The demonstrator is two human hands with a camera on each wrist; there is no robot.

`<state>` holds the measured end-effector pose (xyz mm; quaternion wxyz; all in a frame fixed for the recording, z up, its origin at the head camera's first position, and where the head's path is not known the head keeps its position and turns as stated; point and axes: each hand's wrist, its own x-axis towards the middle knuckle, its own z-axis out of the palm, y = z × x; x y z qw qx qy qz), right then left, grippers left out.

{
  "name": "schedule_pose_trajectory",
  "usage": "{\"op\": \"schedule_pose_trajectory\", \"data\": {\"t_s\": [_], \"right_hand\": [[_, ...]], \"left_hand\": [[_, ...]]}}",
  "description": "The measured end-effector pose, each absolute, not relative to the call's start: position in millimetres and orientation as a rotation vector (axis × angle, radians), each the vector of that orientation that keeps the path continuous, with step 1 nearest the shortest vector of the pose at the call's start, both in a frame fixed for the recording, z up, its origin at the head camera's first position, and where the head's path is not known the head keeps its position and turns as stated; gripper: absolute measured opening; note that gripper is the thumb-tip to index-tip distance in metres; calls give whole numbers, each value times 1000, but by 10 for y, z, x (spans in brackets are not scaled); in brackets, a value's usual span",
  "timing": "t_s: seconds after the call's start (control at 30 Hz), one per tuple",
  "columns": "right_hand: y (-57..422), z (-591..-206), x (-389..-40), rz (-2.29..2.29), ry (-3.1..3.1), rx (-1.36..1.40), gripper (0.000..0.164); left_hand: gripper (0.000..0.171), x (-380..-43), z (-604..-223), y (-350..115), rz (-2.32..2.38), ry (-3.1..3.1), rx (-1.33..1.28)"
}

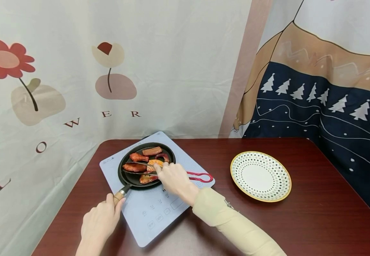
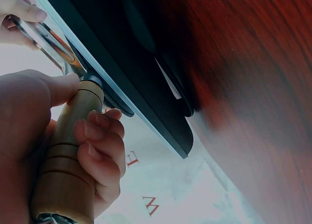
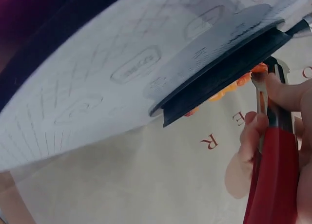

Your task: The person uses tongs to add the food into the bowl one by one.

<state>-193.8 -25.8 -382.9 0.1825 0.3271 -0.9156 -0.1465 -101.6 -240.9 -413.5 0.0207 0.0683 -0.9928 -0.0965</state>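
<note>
My left hand [image 1: 100, 219] grips the wooden handle [image 2: 68, 158] of a round black frying pan [image 1: 137, 148]. My right hand [image 1: 176, 179] holds red-handled tongs [image 3: 275, 177], fingers and thumb around their arms. The tongs reach leftward across the pan, one arm on each side of a browned piece of meat [image 1: 134, 167]. A drumstick [image 1: 139, 157], a sausage piece [image 1: 152, 151], a curled tentacle piece [image 1: 163, 156], an orange slice of food [image 1: 154, 163] and a chicken wing [image 1: 148, 179] also lie in the pan.
Under the pan is a pale blue induction cooktop [image 1: 169, 220], set at an angle on the dark red wooden table [image 1: 236, 231]. To the right stands a dotted plate [image 1: 258, 177] with a yellow rim. A printed curtain [image 1: 178, 71] hangs behind the table.
</note>
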Motion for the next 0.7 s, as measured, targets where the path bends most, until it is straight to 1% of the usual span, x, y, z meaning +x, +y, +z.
{"op": "schedule_pose_trajectory", "data": {"t_s": [0.13,0.33,0.7], "right_hand": [[-225,-3834,-1945,-311,-2627,916,49],[-145,-3829,-1926,-147,-2628,900,44],[88,-3780,-1865,43,-2608,865,50]], "left_hand": [[42,-1022,-4136,-2409,-295,-3093,219],[43,-1027,-4135,-2404,-298,-3086,214],[42,-1015,-4142,-2410,-298,-3060,204]]}}
